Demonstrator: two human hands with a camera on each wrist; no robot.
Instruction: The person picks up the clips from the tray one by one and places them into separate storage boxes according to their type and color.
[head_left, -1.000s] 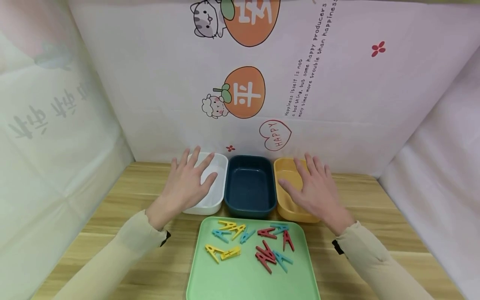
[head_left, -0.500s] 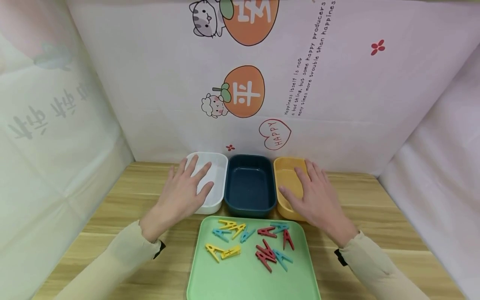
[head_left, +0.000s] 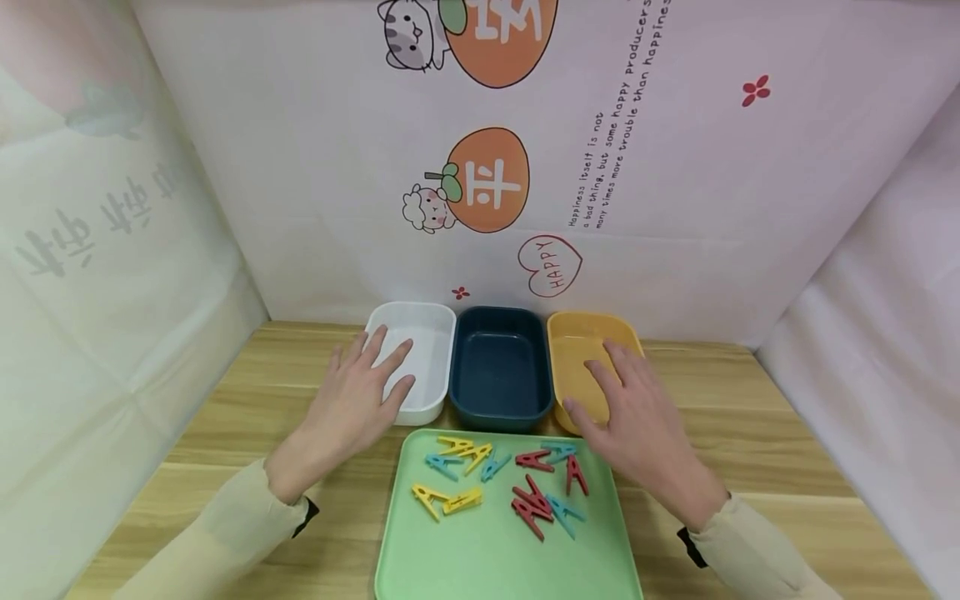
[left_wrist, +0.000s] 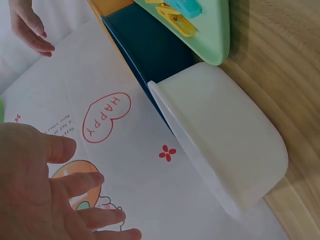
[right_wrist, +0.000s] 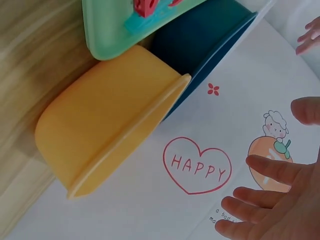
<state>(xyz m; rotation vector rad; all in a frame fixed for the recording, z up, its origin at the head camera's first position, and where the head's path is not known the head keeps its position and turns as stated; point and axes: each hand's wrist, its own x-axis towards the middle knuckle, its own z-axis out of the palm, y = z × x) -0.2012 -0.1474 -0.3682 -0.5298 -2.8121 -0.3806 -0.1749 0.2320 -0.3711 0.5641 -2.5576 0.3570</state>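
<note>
My left hand (head_left: 347, 407), fingers spread and holding nothing, is over the left side of the white bin (head_left: 431, 358). Over the yellow bin (head_left: 577, 350), my right hand (head_left: 647, 429) has its fingers apart and grips nothing. The wrist views show a gap between each hand and its bin: the left hand (left_wrist: 45, 185) is apart from the white bin (left_wrist: 225, 135), the right hand (right_wrist: 280, 200) from the yellow bin (right_wrist: 110, 110). Nearer to me lies a green tray (head_left: 495, 567) bearing several yellow clothespins (head_left: 462, 500), red clothespins (head_left: 573, 475) and blue clothespins (head_left: 564, 515).
Between the white and yellow bins stands a dark blue bin (head_left: 501, 375). All three form a row just behind the tray, on a wood-grain table (head_left: 300, 358). A printed white cloth (head_left: 337, 167) hangs behind them and along both sides.
Both hands have drawn back toward me and slightly outward from the bins, showing more of the white and yellow bins. The clothespins have stayed in place.
</note>
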